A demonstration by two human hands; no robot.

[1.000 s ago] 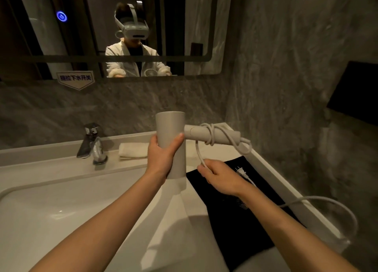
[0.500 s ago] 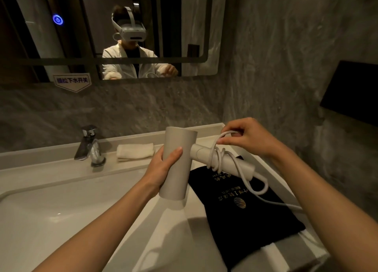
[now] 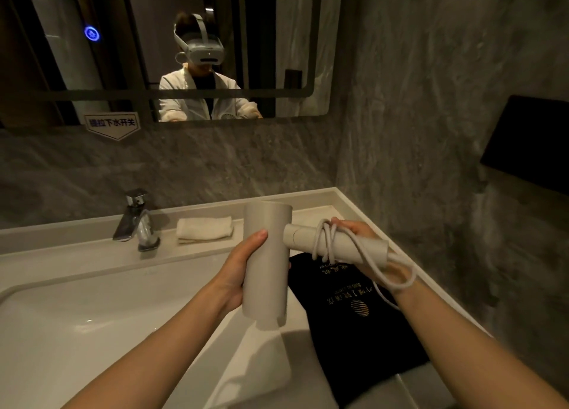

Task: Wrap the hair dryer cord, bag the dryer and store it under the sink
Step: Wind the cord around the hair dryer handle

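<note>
A beige hair dryer point(image 3: 267, 264) is held over the counter, barrel upright, handle pointing right. My left hand point(image 3: 240, 270) grips the barrel. The white cord point(image 3: 329, 244) is looped several times around the handle, and a loose loop hangs off the handle's end. My right hand point(image 3: 363, 239) sits behind and under the handle, fingers holding the cord. A flat black cloth bag point(image 3: 360, 322) with gold print lies on the counter beneath the dryer.
A white sink basin point(image 3: 61, 325) fills the lower left, with a chrome faucet point(image 3: 135, 220) behind it. A folded white towel point(image 3: 204, 228) lies on the back ledge. A grey stone wall point(image 3: 431, 131) stands close on the right, and a mirror point(image 3: 172, 48) hangs above.
My right hand carried the cord up over the handle and down behind it, adding turns. The loose cord is now shorter. My left hand kept its grip on the barrel.
</note>
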